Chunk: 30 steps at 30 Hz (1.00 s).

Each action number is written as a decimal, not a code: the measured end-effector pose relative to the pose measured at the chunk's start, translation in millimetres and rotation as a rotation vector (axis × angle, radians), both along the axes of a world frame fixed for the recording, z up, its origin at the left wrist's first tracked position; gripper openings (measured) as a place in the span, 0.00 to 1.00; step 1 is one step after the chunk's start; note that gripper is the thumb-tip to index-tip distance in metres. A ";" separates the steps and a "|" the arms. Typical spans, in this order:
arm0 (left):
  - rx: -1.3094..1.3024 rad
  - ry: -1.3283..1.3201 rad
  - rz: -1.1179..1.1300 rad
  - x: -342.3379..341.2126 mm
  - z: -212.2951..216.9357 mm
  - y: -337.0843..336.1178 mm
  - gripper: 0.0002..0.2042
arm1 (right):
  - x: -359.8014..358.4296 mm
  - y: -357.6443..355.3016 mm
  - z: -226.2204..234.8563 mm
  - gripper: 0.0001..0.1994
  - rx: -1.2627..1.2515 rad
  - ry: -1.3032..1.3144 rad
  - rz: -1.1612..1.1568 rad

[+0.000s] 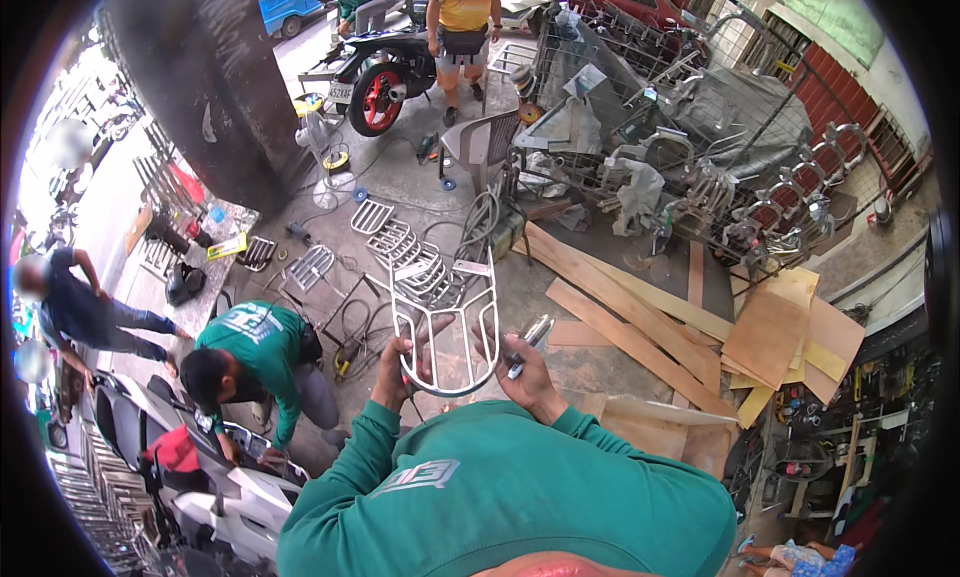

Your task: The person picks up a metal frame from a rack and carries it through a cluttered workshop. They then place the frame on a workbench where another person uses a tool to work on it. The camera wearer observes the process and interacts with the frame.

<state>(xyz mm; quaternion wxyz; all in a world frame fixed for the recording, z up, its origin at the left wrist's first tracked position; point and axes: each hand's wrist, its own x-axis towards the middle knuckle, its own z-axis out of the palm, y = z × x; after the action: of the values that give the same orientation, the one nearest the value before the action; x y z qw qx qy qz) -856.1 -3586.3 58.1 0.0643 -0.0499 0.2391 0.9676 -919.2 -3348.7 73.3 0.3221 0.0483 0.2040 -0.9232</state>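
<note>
The rack (447, 311) points its rounded end near and two straight prongs ahead, long axis running lengthwise away, held between two hands. The left hand (393, 372) clasps its left side by the curve; the right hand (533, 377), at its right side, grips one silver tool (530, 347). One chair (480, 142) stands beyond the rack, which is pale, shiny tube with inner bars.

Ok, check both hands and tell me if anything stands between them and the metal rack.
Nothing visible does. The left hand holds the metal rack by its left side; the right hand, holding a silver tool, is at its right side, though contact there is unclear.
</note>
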 end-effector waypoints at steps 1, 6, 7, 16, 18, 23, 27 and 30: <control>-0.041 0.001 -0.001 -14.7 0.2 -8.9 0.48 | -19.4 -9.3 -5.1 0.07 -0.036 -0.069 -0.022; -0.157 0.015 -0.046 -105.4 -16.5 -45.2 0.47 | -127.7 -54.8 -39.7 0.21 -0.215 -0.216 0.006; -0.146 0.002 -0.029 -124.4 -19.9 -50.5 0.47 | -147.8 -63.9 -44.2 0.21 -0.223 -0.232 0.026; -0.067 -0.071 0.049 -261.2 -40.0 -102.8 0.46 | -294.0 -125.4 -33.6 0.23 -0.236 -0.306 0.065; -0.050 -0.071 0.043 -284.8 -44.8 -116.1 0.45 | -309.6 -140.5 -28.1 0.20 -0.327 -0.345 0.087; -0.034 -0.071 -0.048 -335.7 -64.7 -157.4 0.44 | -345.7 -176.3 -18.7 0.16 -0.326 -0.271 0.081; -0.005 -0.051 -0.121 -369.3 -85.1 -197.9 0.44 | -364.0 -214.0 -10.4 0.23 -0.160 -0.211 0.115; 0.015 -0.057 -0.137 -380.5 -90.8 -228.0 0.44 | -377.5 -243.1 -7.6 0.20 -0.013 -0.158 0.125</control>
<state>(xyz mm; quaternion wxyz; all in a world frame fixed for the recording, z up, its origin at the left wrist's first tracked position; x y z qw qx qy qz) -1236.6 -3814.3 -32.7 0.1374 -0.0607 0.2325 0.9609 -1296.7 -3591.8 65.7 0.3945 0.1059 0.1747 -0.8959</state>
